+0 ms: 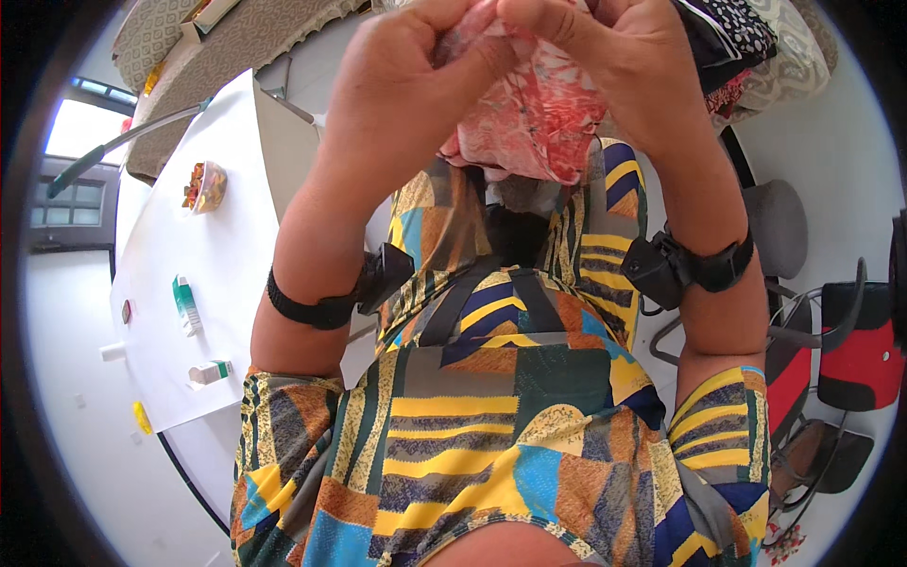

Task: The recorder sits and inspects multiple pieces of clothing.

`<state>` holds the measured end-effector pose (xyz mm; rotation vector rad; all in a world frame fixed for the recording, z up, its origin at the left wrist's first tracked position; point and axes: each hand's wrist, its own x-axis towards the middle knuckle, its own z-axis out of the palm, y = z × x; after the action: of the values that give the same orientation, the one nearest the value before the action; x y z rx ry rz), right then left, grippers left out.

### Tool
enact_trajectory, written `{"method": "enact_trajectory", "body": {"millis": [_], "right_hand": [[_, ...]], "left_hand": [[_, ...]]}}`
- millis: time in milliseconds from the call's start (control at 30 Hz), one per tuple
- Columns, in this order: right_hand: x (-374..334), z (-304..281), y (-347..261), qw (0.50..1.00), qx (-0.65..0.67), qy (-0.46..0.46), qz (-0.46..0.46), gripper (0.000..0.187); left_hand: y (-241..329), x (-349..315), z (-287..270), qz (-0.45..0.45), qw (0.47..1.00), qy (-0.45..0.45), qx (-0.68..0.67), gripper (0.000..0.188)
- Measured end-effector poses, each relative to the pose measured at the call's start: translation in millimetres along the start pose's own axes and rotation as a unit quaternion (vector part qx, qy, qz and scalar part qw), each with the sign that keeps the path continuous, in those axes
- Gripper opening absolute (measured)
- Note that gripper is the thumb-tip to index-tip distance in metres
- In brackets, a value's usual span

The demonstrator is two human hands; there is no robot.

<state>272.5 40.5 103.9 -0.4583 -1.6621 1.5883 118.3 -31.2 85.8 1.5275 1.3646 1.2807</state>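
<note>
Up in front of me, a red, pink and white patterned cloth [534,113] hangs in folds between my two hands. My left hand [420,80] pinches it near the top, with the thumb pointing inward across the fabric. On the other side, my right hand [628,71] grips the cloth's upper part, its thumb bent toward the left one. The cloth's top edge and some fingertips are cut off by the frame. Below the cloth, a pale bundle [522,196] shows between my knees; I cannot tell what it is.
At the left stands a white table [156,331] bearing a clear tub [208,189] of small items, a green-and-white tube [185,304] and a small box [210,372]. Folded fabrics [756,57] are piled at far right. Red-and-black chairs [855,350] stand at right.
</note>
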Motion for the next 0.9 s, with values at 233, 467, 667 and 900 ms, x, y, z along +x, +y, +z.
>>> {"method": "enact_trajectory", "body": {"millis": [233, 467, 667, 900], "right_hand": [[-2.6, -6.3, 39.9, 0.993, -0.063, -0.089, 0.045, 0.018], [6.4, -4.4, 39.7, 0.999, -0.014, -0.008, -0.029, 0.019], [9.2, -5.8, 17.6, 0.981, 0.18, -0.036, -0.055, 0.02], [-2.8, 20.0, 23.4, 0.982, -0.164, -0.086, -0.028, 0.023]], "left_hand": [[24.5, -7.6, 2.8, 0.007, 0.988, 0.15, -0.032, 0.017], [26.9, -6.6, -2.6, 0.071, 0.971, 0.209, -0.089, 0.015], [25.0, -8.1, -5.4, 0.07, 0.968, 0.218, -0.098, 0.017], [33.6, -10.7, -8.8, 0.032, 0.986, 0.155, -0.053, 0.012]]}}
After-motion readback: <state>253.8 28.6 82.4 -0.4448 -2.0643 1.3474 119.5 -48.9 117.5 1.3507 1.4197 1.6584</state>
